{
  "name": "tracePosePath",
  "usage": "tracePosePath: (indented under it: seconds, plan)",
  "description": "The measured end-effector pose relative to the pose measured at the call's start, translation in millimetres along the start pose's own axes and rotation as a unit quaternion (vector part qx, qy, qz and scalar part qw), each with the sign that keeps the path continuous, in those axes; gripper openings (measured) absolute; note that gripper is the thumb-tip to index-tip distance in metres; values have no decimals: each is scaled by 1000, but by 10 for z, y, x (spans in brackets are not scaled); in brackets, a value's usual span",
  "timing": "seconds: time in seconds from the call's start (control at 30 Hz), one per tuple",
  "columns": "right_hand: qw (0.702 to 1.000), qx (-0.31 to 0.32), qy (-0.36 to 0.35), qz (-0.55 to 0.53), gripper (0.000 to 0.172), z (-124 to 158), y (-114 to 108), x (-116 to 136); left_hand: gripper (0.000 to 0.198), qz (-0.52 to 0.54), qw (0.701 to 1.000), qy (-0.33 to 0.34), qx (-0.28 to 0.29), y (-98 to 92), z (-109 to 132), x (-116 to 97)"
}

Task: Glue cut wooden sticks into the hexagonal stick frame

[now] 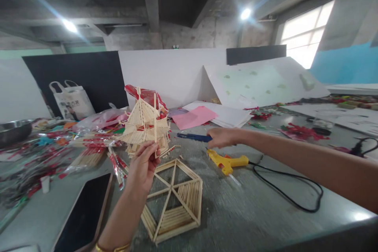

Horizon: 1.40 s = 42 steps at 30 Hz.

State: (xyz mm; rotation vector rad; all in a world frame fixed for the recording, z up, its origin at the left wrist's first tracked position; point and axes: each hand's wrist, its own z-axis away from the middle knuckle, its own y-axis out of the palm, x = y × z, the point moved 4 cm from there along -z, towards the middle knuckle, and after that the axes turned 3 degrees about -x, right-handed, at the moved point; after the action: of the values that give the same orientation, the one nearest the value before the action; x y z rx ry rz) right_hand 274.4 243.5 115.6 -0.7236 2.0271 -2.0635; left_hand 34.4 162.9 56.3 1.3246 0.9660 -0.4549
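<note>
Pinching a wooden stick (155, 120) upright in the nearly closed left hand (145, 162), beside the hexagonal frame (172, 186) toward the front edge of the worktop (236, 216); gripping blue pliers (195, 137), extending leftward, in the curled right hand (222, 138).

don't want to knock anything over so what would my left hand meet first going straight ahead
Your left hand would probably meet the tiered stick model first, though the gap is unclear.

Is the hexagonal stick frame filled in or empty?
Partly filled: the hexagonal frame has sticks in its right and bottom sections, but gaps in the upper ones.
</note>
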Motion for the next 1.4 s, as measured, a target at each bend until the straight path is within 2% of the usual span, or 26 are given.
tracePosePath:
  seconds: [0.1, 0.17, 0.3, 0.4, 0.53, 0.73, 0.97, 1.17, 1.4]
  plan:
    - [985, 147, 18, -88, 24, 343, 127, 82, 27, -40, 999, -16, -3, 14, 7, 84]
    - [973, 181, 22, -143, 26, 496, 161, 163, 27, -64, 998, -24, -9, 16, 8, 134]
    - [970, 172, 6, -170, 25, 610, 185, 295, 25, -90, 996, -23, -11, 15, -3, 187]
    - [975, 168, -6, -144, 26, 610, 213, 380, 26, -109, 994, -15, -10, 17, -17, 207]
    - [981, 165, 7, -100, 26, 581, 258, 495, 27, -139, 990, -5, -11, 15, -37, 228]
    - [982, 161, 24, -98, 25, 526, 308, 609, 26, -176, 984, 13, -30, 7, -45, 215]
    - [983, 155, 36, -90, 24, 472, 338, 610, 29, -191, 980, 32, -49, 12, -44, 197]
    - [984, 147, 29, -94, 27, 437, 357, 568, 37, -198, 978, 56, -37, -1, -55, 200]
    - [984, 152, 35, -83, 26, 458, 336, 593, 35, -224, 971, 78, -29, -6, -71, 187]
